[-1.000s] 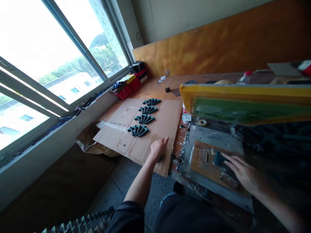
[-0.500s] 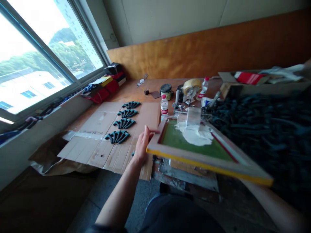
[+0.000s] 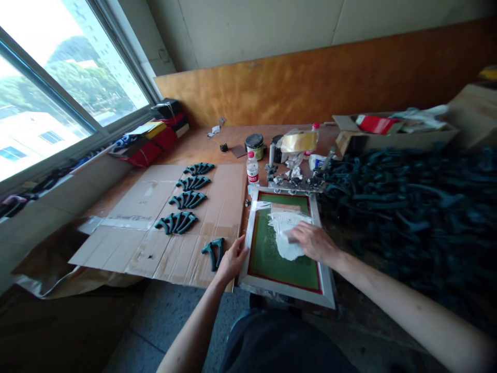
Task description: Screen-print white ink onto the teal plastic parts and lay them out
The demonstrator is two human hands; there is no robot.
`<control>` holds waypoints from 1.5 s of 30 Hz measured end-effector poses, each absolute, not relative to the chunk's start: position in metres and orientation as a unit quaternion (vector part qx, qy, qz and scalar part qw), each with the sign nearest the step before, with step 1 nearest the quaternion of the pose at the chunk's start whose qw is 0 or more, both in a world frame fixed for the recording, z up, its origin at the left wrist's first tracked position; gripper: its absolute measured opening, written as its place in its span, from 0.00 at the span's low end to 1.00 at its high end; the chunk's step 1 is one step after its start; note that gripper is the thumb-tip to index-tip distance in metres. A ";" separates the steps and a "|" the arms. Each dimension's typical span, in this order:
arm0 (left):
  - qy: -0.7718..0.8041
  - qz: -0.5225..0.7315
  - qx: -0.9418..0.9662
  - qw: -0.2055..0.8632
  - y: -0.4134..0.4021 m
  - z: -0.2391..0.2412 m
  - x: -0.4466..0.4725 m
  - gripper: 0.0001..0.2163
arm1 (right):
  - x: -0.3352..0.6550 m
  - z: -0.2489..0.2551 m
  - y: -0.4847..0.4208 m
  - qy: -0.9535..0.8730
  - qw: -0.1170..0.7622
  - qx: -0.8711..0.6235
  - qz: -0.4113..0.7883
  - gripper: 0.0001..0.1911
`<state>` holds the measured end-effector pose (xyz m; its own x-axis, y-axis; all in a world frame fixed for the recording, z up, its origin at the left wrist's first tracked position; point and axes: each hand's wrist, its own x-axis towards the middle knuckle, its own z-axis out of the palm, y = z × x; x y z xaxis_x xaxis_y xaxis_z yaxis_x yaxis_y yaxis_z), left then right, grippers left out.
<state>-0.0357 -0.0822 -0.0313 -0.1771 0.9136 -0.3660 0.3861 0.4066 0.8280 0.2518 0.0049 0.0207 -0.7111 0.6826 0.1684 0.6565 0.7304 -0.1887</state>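
Observation:
A screen-printing frame [image 3: 287, 295] with green mesh lies nearly flat in front of me, hinged to a metal clamp [image 3: 295, 185] at its far end. White ink [image 3: 289, 253] is spread over the middle of the mesh. My left hand [image 3: 234, 257] grips the frame's left side, thumb along the edge. Over the ink, my right hand [image 3: 315, 242] is closed on a squeegee [image 3: 286, 233], mostly hidden by the fingers. Dark green curved plastic pieces [image 3: 219, 250] lie on the cardboard just left of my left hand.
Cardboard [image 3: 132, 217] covers the left of the table, with several fanned rows of green pieces [image 3: 188, 199]. A bottle [image 3: 252, 168], a lidded jar [image 3: 254, 146] and a tape roll [image 3: 298, 141] stand behind the frame. A large heap of dark green parts [image 3: 411, 207] fills the right side.
The frame has come down from a raised tilt to nearly flat. My right hand has left the frame's near right corner and taken hold of the squeegee, which now sits nearer me.

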 end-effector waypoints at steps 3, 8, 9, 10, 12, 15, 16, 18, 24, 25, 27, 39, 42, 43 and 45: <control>0.709 0.297 0.453 0.453 -0.083 -0.031 -0.036 0.25 | 0.268 0.025 -0.009 -0.952 0.116 -0.265 0.103 0.13; 0.691 0.328 0.428 0.481 -0.082 -0.029 -0.035 0.26 | 0.264 0.026 -0.011 -0.929 0.165 -0.319 0.088 0.11; 0.690 0.336 0.416 0.488 -0.082 -0.028 -0.034 0.27 | 0.263 0.021 -0.015 -0.925 0.194 -0.319 0.074 0.13; 0.688 0.344 0.404 0.494 -0.082 -0.027 -0.033 0.28 | 0.264 0.017 -0.020 -0.923 0.217 -0.309 0.069 0.14; 0.682 0.358 0.387 0.507 -0.082 -0.023 -0.032 0.29 | 0.267 0.011 -0.029 -0.928 0.227 -0.283 0.085 0.15; 0.662 0.365 0.382 0.532 -0.083 -0.015 -0.033 0.31 | 0.267 0.017 -0.022 -0.923 0.203 -0.300 0.129 0.11; 0.651 0.365 0.387 0.541 -0.083 -0.011 -0.034 0.33 | 0.264 0.024 -0.013 -0.914 0.205 -0.322 0.134 0.11; 0.632 0.363 0.396 0.558 -0.082 -0.001 -0.037 0.36 | 0.254 0.040 0.014 -0.891 0.212 -0.379 0.130 0.19; 0.598 0.434 0.368 0.564 -0.068 0.069 -0.037 0.32 | 0.276 0.084 0.081 -0.795 0.250 -0.553 0.010 0.29; 0.587 0.459 0.371 0.554 -0.061 0.084 -0.034 0.30 | 0.290 0.083 0.084 -0.770 0.286 -0.570 -0.003 0.26; 0.548 0.523 0.390 0.524 -0.042 0.112 -0.027 0.27 | 0.317 0.067 0.080 -0.725 0.326 -0.606 0.005 0.23; 0.538 0.539 0.333 0.556 -0.030 0.096 0.033 0.29 | 0.252 -0.023 -0.028 -0.753 0.172 -0.625 0.112 0.07; 0.543 0.348 0.262 0.717 -0.086 0.037 0.058 0.30 | 0.219 -0.002 -0.051 -0.758 0.280 -0.574 0.130 0.06; 0.541 0.361 0.232 0.723 -0.099 0.023 0.061 0.28 | 0.211 0.002 -0.057 -0.792 0.295 -0.516 0.140 0.04; 0.552 0.431 0.180 0.690 -0.112 0.007 0.053 0.25 | 0.212 0.005 -0.061 -0.857 0.289 -0.394 0.165 0.06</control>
<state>0.0534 -0.1124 0.0069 0.0184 0.7940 -0.6077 -0.3962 0.5638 0.7247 0.2116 -0.0613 0.0046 -0.5221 0.7711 0.3644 0.5805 0.6343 -0.5106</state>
